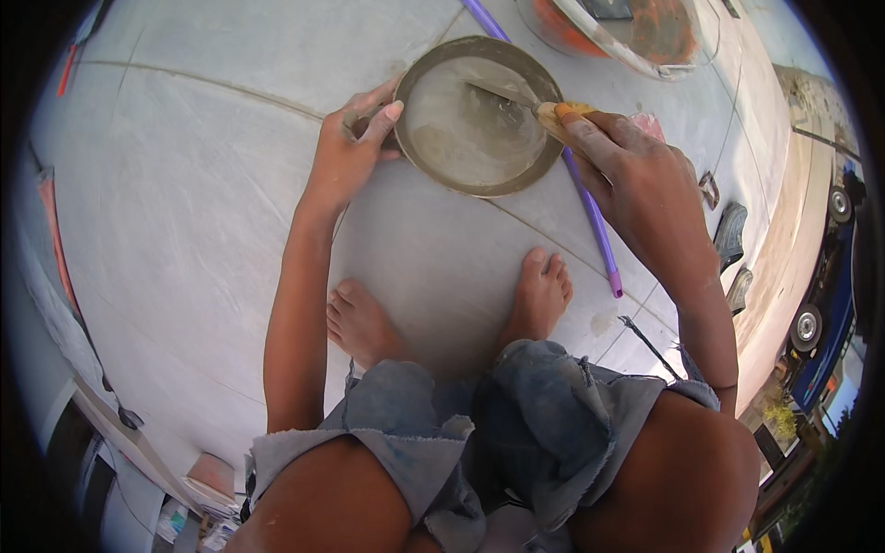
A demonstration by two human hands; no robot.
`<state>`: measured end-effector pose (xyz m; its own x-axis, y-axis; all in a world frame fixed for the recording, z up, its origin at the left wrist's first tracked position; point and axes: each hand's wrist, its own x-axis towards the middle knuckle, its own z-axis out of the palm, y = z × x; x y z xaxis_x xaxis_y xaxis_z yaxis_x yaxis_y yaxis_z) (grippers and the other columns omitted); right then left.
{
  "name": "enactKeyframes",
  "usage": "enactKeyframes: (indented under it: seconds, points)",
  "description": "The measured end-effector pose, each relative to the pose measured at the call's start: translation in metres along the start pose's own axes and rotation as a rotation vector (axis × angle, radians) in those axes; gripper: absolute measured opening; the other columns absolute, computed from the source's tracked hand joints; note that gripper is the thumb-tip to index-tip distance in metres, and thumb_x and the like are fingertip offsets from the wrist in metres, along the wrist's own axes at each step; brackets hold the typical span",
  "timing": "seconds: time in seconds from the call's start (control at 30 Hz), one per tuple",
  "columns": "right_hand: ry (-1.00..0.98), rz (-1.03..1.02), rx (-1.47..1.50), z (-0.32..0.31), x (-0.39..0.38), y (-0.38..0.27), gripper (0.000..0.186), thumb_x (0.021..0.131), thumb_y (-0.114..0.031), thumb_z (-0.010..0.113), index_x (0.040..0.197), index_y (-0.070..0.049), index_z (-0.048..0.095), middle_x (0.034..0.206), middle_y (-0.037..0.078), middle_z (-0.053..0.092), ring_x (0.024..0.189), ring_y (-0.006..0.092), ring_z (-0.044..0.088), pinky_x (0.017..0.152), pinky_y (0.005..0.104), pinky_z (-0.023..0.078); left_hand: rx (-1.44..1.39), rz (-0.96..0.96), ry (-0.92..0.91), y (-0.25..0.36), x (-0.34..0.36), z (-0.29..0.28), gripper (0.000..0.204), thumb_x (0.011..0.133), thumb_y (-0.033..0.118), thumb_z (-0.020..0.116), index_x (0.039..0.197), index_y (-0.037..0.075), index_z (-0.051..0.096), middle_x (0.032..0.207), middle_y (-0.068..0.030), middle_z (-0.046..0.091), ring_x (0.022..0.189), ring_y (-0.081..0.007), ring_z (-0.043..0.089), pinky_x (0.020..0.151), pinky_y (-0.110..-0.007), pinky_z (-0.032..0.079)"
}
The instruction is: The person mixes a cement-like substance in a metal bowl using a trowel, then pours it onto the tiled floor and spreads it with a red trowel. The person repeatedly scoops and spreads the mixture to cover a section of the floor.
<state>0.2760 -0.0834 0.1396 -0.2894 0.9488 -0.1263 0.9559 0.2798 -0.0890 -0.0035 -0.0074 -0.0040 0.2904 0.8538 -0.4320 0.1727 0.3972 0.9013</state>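
Left fingers [394, 111] touch the pan [479, 46] (left side).

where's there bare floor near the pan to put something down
Bare tile floor lies between the left forearm and the long red handle at far left; a smaller patch lies between the pan and the bare feet. It is crowded right of the pan: the right hand holding a flat-bladed tool, the purple pole, and the bucket farther up.
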Motion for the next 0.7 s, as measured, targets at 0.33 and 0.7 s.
enactKeyframes:
  seconds: [0.33,0.7]
  points:
    - [-0.035,0.165,0.268,-0.002,0.006,0.017,0.042,0.097,-0.023,0.072,0.131,0.0,0.071,0.083,0.021,0.073,0.076,0.0389,0.068,0.076,0.0439,0.054,0.024,0.017,0.013,0.008,0.002,-0.002,0.045,0.108,0.034,0.064,0.148,0.013,0.064,0.143,-0.0092,0.062,0.124,-0.0249,0.066,0.091,-0.035,0.065]
    - [-0.22,0.642,0.947,0.017,-0.021,0.046,0.046,0.106,-0.029,0.064,0.139,0.002,0.068,0.074,0.003,0.069,0.049,0.0043,0.047,0.046,0.0242,0.04,0.018,-0.008,0.026,0.014,0.0,0.001,0.045,0.109,0.033,0.063,0.149,0.014,0.063,0.142,-0.0116,0.062,0.129,-0.0282,0.063,0.091,-0.037,0.066]
